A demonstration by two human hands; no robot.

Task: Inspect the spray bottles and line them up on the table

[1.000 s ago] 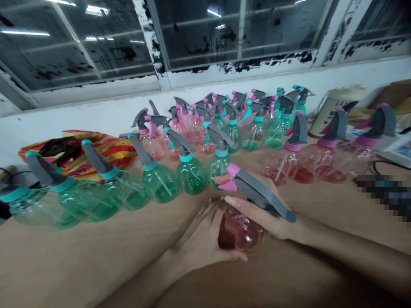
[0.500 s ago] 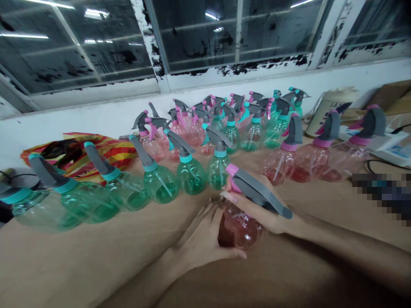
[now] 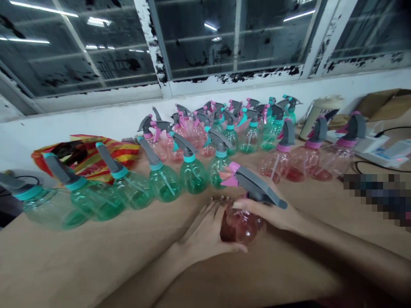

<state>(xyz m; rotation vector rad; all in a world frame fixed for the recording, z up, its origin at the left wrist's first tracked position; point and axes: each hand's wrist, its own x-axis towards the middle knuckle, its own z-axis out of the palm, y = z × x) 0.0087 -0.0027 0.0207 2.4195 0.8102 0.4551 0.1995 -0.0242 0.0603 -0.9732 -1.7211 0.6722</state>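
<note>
Near edge: wood-tone table (image 3: pixel 105 261), both forearms coming in over it. Left hand (image 3: pixel 202 233) is curled round the left side of a pink spray bottle (image 3: pixel 244 229), thumb along the near side, other fingers round the far side; grip is open only to the width of the bottle body. Right hand (image 3: pixel 276 211) has the same bottle up by the neck, thumb across the front just below the grey-and-pink spray head (image 3: pixel 257 184), fingertips showing behind the pink nozzle; rest of that grip is hidden, so can't tell exactly how the fingers sit. Bottle is front and centre, nozzle pointing left. Just beyond: row of six green spray bottles (image 3: pixel 165 182) with teal collars, running from the left edge to behind the held bottle. Right of that, three pink-collared bottles (image 3: pixel 295 162) side by side; dark object (image 3: pixel 379 196) past them is too pixelated to identify. Further back: red-and-yellow bag (image 3: pixel 123 149) on the left, mixed pink and green bottle cluster (image 3: pixel 192 132) mid, then cream jug (image 3: pixel 321 113), white power strip (image 3: pixel 375 147) and cardboard box (image 3: pixel 382 105) on the right. Behind it all, white wall (image 3: pixel 80 122) and dark windows (image 3: pixel 199 42) with peeling frames.
</note>
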